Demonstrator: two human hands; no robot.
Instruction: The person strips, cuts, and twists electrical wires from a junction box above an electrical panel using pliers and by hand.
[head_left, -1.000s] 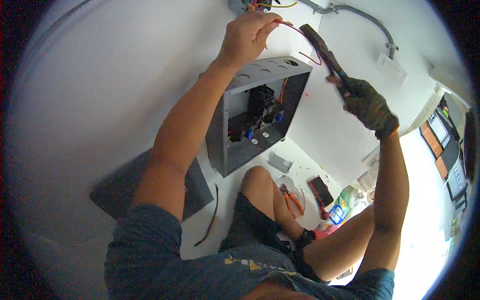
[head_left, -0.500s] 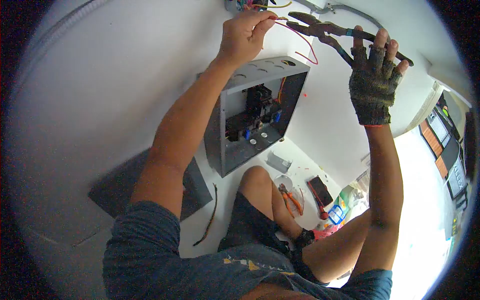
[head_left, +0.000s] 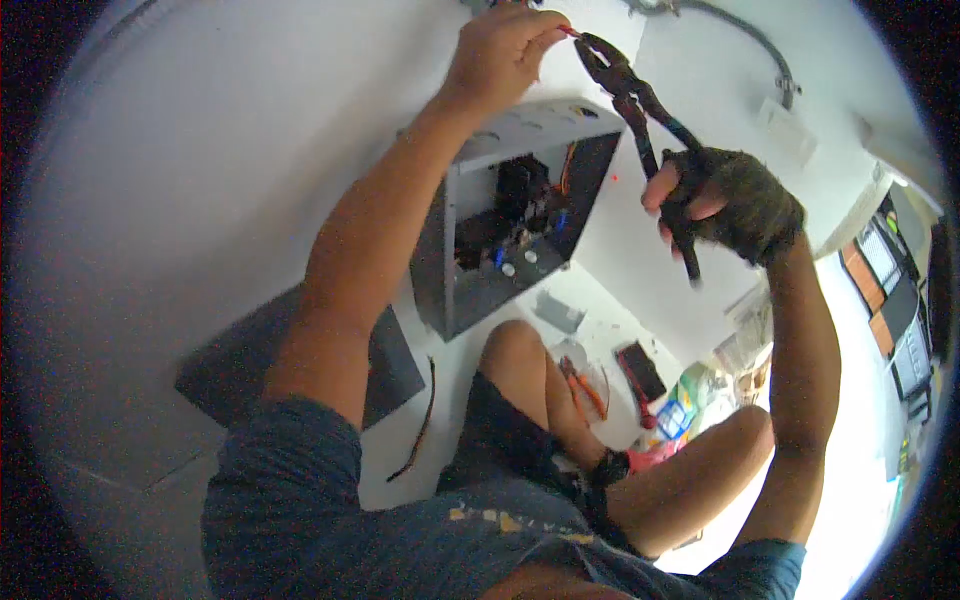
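Note:
My left hand [head_left: 503, 55] is raised at the top of the view, thumb and fingers pinched on a red wire [head_left: 569, 31] whose short end sticks out to the right. Dark combination pliers [head_left: 630, 100] have their jaws at that end; whether they bite on it I cannot tell. My right hand [head_left: 742, 203], in a dark fingerless glove, is wrapped round the plier handles, which slant down to the right. Below my left hand, a grey metal electrical box [head_left: 430, 265] stands open, with black parts and wires inside.
A dark grey panel [head_left: 245, 355] lies on the floor at left, near a thin twisted wire [head_left: 427, 420]. Right of my knees are orange-handled pliers [head_left: 588, 390], a dark rectangular object [head_left: 643, 372] and plastic bags [head_left: 672, 415]. Grey conduit [head_left: 750, 38] runs along the wall at upper right.
The pliers have swung from nearly level to steeply slanted, their handles lower. My right hand has moved down, its fingers going from outstretched to curled round the handles. My left hand stays pinched on the wire.

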